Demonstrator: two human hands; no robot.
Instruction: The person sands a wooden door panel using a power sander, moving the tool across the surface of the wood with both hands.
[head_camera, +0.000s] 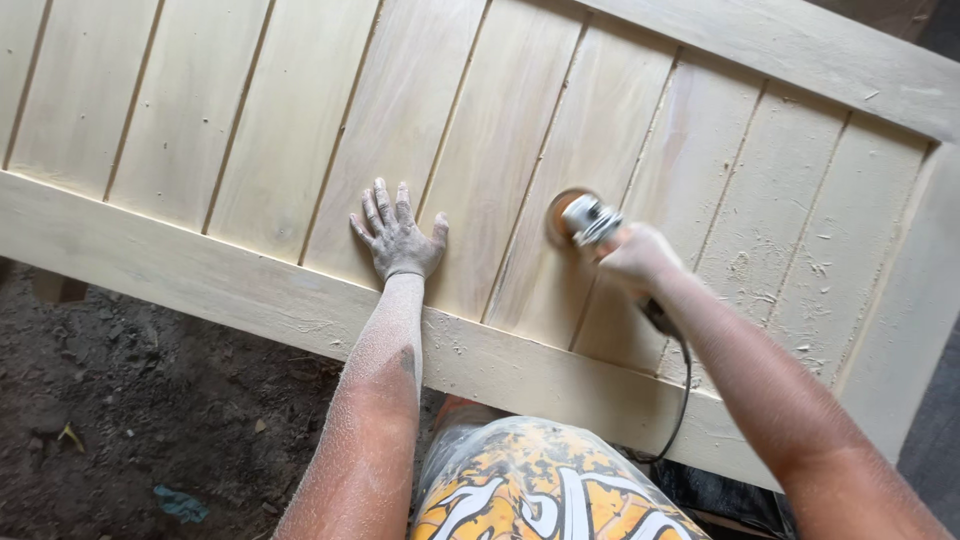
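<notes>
A large pale wooden panel (250, 130) made of vertical boards in a frame lies in front of me. My left hand (398, 236) rests flat on one board, fingers spread, dusted with sawdust. My right hand (637, 260) grips a small angle grinder (588, 220) whose round sanding disc (558, 215) presses on a board to the right of my left hand. The tool's black cord (682, 400) hangs down behind my right forearm.
The panel's lower frame rail (200, 275) runs across in front of me, with rough filler patches on the right boards (790, 270). Dark dirt floor (140, 420) lies at the lower left. My patterned orange shorts (540, 490) show below.
</notes>
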